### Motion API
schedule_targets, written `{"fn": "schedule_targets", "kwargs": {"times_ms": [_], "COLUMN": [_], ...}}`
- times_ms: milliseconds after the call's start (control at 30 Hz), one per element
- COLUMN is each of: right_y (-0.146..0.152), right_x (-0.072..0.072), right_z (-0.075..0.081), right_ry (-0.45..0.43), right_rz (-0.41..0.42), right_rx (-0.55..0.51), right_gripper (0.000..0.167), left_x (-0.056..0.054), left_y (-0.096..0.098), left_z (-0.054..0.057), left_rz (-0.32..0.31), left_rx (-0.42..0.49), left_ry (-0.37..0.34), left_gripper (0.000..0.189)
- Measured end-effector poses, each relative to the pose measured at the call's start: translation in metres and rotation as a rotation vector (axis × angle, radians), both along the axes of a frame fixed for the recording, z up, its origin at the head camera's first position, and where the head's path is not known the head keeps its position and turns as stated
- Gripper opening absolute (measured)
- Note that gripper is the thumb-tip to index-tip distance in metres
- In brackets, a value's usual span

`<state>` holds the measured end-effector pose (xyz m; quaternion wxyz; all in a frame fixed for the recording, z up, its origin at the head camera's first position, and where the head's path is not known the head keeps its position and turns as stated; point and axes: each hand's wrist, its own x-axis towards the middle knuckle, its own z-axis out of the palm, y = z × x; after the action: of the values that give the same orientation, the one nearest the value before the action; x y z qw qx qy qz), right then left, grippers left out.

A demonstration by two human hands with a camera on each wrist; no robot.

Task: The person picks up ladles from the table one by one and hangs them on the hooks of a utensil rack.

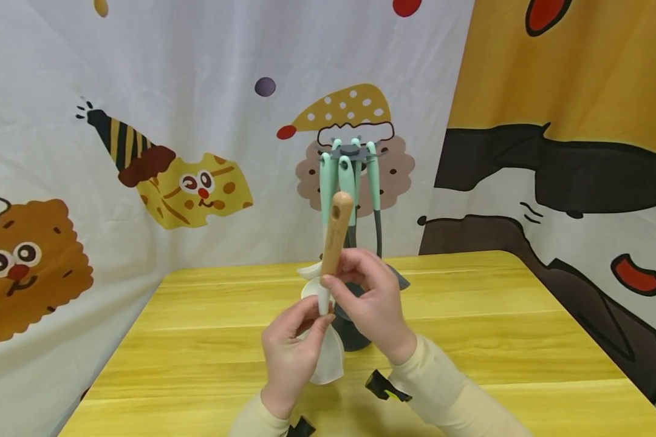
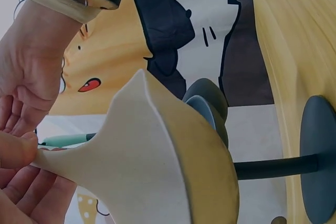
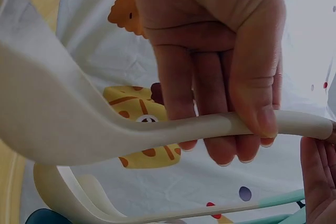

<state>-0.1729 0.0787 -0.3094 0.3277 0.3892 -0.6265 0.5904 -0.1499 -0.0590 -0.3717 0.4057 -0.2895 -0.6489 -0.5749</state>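
Note:
Both hands hold a white soup ladle with a pale wooden handle [image 1: 336, 233], raised upright over the table with its bowl [image 1: 328, 361] at the bottom. My left hand [image 1: 292, 352] pinches the white neck [image 3: 210, 125] between thumb and fingers. Higher up, my right hand [image 1: 374, 297] grips the lower part of the wooden handle. The bowl has a pointed lip and fills much of the left wrist view. Just behind it stands a dark utensil rack [image 1: 351, 152], hung with several mint-handled utensils [image 1: 347, 179], partly hidden by the ladle and hands.
The rack's round dark base [image 2: 317, 161] stands on a yellow wood-grain table [image 1: 208, 358]. White utensil heads [image 1: 309, 271] and a grey one [image 1: 399, 278] hang low around its post. A cartoon-printed curtain [image 1: 197, 73] closes off the back and sides.

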Motion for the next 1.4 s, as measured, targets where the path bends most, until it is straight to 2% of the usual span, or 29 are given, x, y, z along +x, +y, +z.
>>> {"fn": "schedule_targets", "kwargs": {"times_ms": [200, 333, 567, 667, 900, 1133, 1300, 1400], "right_y": [0.003, 0.007, 0.019, 0.026, 0.041, 0.054, 0.063, 0.066], "right_x": [0.002, 0.002, 0.000, 0.000, -0.003, -0.007, -0.008, -0.009], "right_z": [0.002, 0.002, 0.006, 0.010, 0.019, 0.028, 0.036, 0.039], "right_ry": [-0.027, -0.044, -0.072, -0.100, -0.182, -0.194, -0.262, -0.308], "right_rz": [0.000, -0.002, -0.031, -0.037, -0.085, -0.092, -0.101, -0.112], "right_rx": [0.015, 0.035, 0.042, 0.040, 0.052, 0.036, 0.049, 0.078], "right_gripper": [0.019, 0.025, 0.027, 0.023, 0.022, 0.020, 0.023, 0.024], "left_x": [-0.001, -0.001, 0.002, 0.003, 0.004, 0.004, 0.003, 0.002], "left_y": [0.004, 0.006, 0.004, 0.002, -0.004, -0.011, -0.019, -0.025], "left_z": [-0.002, -0.003, -0.003, -0.002, -0.001, 0.000, 0.000, -0.002], "left_rz": [-0.006, -0.007, -0.028, 0.006, 0.084, 0.153, 0.195, 0.247], "left_rx": [-0.010, -0.044, -0.133, -0.181, -0.265, -0.329, -0.377, -0.418], "left_ry": [0.010, -0.017, -0.060, -0.051, 0.057, 0.072, 0.082, 0.092], "left_gripper": [0.029, 0.031, 0.050, 0.054, 0.058, 0.062, 0.066, 0.068]}}
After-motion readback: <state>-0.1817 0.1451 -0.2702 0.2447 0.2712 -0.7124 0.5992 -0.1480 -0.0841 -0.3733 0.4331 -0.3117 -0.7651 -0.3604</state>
